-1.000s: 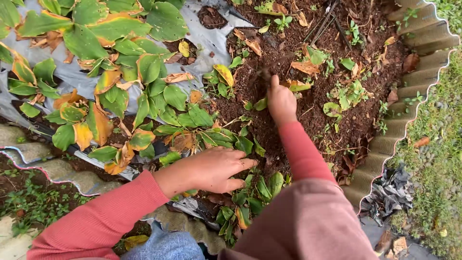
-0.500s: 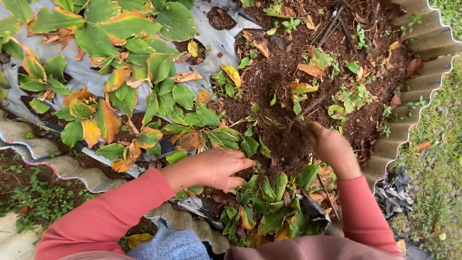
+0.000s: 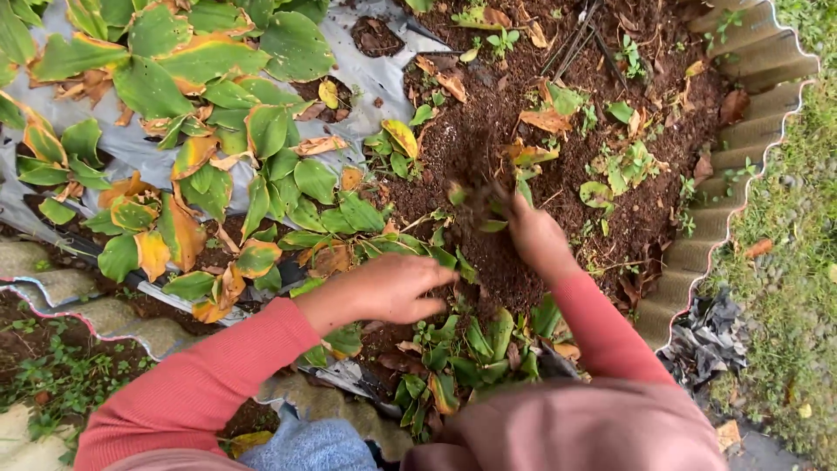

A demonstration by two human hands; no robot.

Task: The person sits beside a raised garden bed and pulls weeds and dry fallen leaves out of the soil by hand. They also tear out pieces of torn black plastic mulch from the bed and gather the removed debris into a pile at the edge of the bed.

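Down in the garden bed, the right hand [image 3: 536, 240] pinches a small weed [image 3: 479, 205] with dirt on its roots, lifted just above the dark soil [image 3: 523, 113]. Its fingers are pressed together around the stem. The left hand [image 3: 392, 288] rests flat on the green leaves [image 3: 261, 166], fingers close together and pointing right. I think the pulling step is on. Next, the weed needs a steady lift, keeping away from the good leaves.
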